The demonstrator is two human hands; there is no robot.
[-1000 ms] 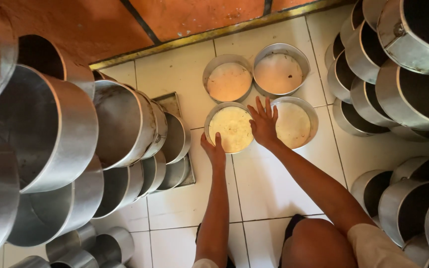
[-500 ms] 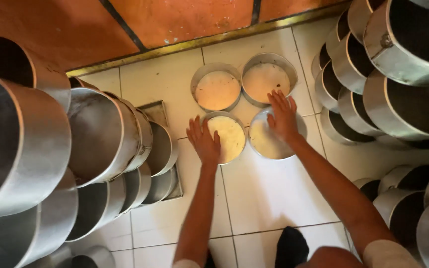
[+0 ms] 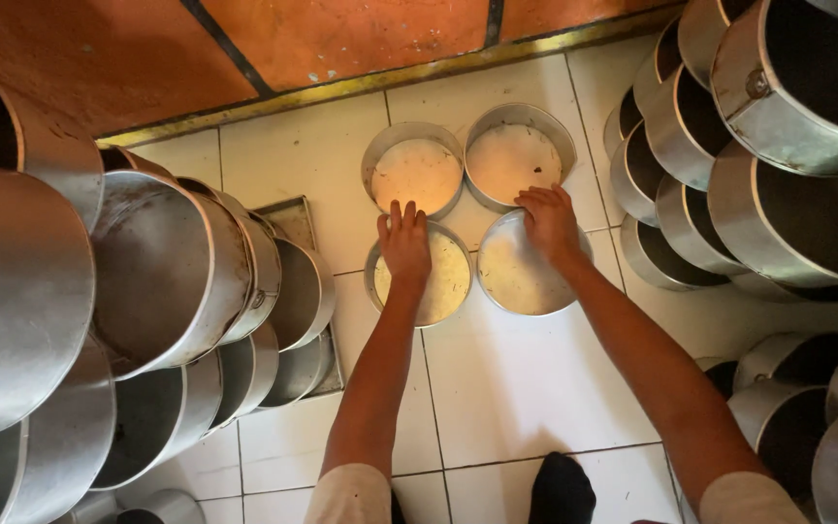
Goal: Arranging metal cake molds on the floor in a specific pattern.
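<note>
Your two near round metal pans sit side by side on the white tiled floor; left pan [image 3: 438,286] lies flat; right pan [image 3: 526,277] tilts.
</note>
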